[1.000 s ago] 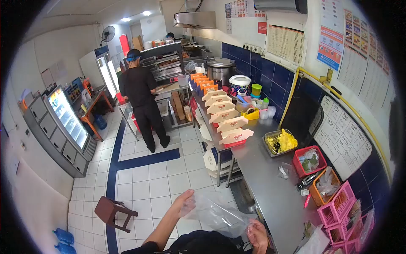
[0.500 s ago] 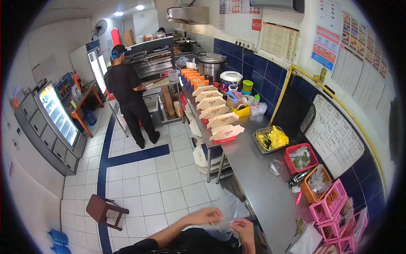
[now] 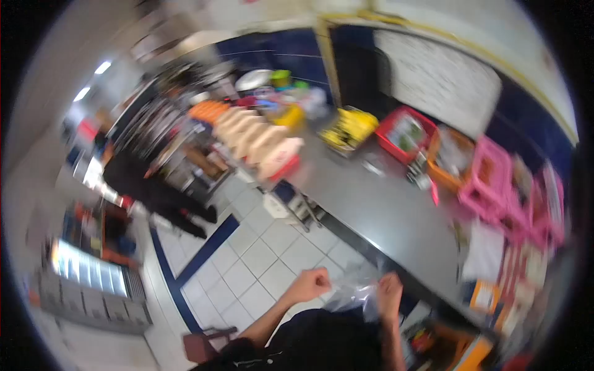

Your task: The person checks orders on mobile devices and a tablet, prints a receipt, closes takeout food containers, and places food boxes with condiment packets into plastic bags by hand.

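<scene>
A clear plastic bag stretches between my two hands, in front of my dark shirt and beside the counter's front edge. My left hand is closed in a fist at the bag's left side. At the right side, my right hand has its fingers pinched on the plastic. Motion blurs the picture, and the bag's opening cannot be made out.
On the steel counter stand several food boxes, a tray of yellow food, a red basket, an orange basket and pink baskets. Behind, a person in dark clothes stands near a brown stool.
My view has swung right and tilted. My hands have moved apart, raised slightly, with the plastic bag pulled wider between them. Left fingers, looser before, are now curled into a fist.
</scene>
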The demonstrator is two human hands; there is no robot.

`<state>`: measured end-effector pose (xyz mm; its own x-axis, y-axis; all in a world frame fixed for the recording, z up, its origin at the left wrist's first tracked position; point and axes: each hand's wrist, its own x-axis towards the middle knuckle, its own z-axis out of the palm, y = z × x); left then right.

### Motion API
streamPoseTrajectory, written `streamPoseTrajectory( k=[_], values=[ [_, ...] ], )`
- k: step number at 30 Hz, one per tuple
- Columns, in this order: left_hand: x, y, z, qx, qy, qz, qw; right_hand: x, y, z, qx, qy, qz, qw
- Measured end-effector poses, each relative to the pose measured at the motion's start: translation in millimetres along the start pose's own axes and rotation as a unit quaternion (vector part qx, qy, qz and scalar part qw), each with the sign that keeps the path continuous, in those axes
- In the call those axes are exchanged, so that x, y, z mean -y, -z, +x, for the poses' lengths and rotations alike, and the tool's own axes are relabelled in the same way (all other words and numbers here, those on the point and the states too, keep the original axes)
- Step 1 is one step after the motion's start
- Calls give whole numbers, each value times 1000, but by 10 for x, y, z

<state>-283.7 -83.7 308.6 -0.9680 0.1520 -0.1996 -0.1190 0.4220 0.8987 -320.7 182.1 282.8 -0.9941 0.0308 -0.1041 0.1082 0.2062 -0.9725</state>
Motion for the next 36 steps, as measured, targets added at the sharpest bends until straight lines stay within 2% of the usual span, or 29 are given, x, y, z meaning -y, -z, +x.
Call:
streamPoseTrajectory(
  k=[1, 2, 3, 4, 6, 7, 9, 11, 12, 13, 15, 16, 17, 18, 19, 20, 21, 23, 24, 25, 26, 28, 29, 30, 31, 32, 34, 35, 36],
  values=[
    [-17, 39, 13, -15, 33, 13, 999, 37, 126, 14, -61, 24, -18, 998],
    [-117, -63, 35, 54, 34, 25, 998, -123, 121, 26, -91, 16, 62, 994],
    [-278, -169, 64, -28, 29, -27, 999, 76, 172, 8, -122, 191, -48, 973],
    [-359, -291, 109, -116, 30, -83, 989, 212, 100, -103, -80, 4, 173, 982],
    [-171, -556, 231, -26, 34, -134, 990, 165, 85, -196, -5, 139, 91, 986],
    [-108, -680, 294, -3, 42, -193, 980, 147, 17, -225, -19, 165, -2, 986],
    [-326, -898, 402, 18, 42, -170, 984, -67, -178, -271, -80, 93, -10, 992],
    [-698, -1056, 454, -1, -29, -48, 998, -330, -292, -258, -50, -60, 153, 985],
    [-770, -1169, 440, -19, -166, 19, 986, -353, -175, -190, -69, 35, 113, 991],
    [-713, -1163, 411, -4, -165, 22, 986, -398, -23, -81, -83, 127, 72, 986],
    [-393, -1002, 354, 6, -139, 223, 965, 17, 536, 70, -247, 146, 121, 950],
    [-68, -917, 373, -44, -66, 176, 981, 364, 900, 108, -305, 137, 81, 939],
    [-1, -929, 350, -43, -63, 183, 980, 595, 1098, 105, -356, 128, 44, 925],
    [14, -930, 367, -100, -88, 141, 981, 605, 993, 83, -355, 128, 52, 925],
    [18, -981, 425, -159, -116, 92, 976, 611, 853, 53, -324, 170, 69, 928],
    [-1, -1070, 500, -150, -181, 21, 972, 608, 720, 21, -285, 212, 85, 931],
    [87, -1080, 598, -131, -230, 105, 959, 566, 579, -12, -272, 218, 90, 933],
    [188, -1178, 691, -135, -183, -1, 974, 329, 249, -94, -253, 220, 55, 941],
    [-92, -1394, 732, -159, -92, -194, 963, 64, 20, -108, -168, 76, 39, 982],
    [-672, -1460, 773, -155, -127, -176, 964, -202, -210, -129, -67, -66, -7, 996],
    [-1116, -1463, 796, -157, -161, -155, 962, -490, -391, -213, 10, -77, 20, 997],
    [-1026, -1533, 843, -74, -246, -121, 959, -864, -588, -472, 122, -66, 246, 959],
    [-1081, -1556, 782, -73, -276, -21, 958, -962, -588, -540, 150, -87, 337, 925],
    [-1171, -1534, 748, -54, -371, -10, 927, -1058, -543, -558, 157, -108, 363, 912],
    [-1055, -1542, 746, -113, -466, 76, 874, -1138, -394, -567, 141, -109, 242, 954],
    [-937, -1481, 738, -107, -453, 70, 882, -1210, -271, -414, 126, -89, 120, 981],
    [-405, -1274, 725, -148, -351, 131, 915, -314, 413, -56, -68, -4, 17, 998],
    [-95, -1159, 730, -171, -287, 167, 928, 131, 753, 138, -168, 22, -45, 985],
    [227, -1019, 719, -194, -184, 159, 950, 439, 938, 308, -157, 21, -48, 986]
  ],
)
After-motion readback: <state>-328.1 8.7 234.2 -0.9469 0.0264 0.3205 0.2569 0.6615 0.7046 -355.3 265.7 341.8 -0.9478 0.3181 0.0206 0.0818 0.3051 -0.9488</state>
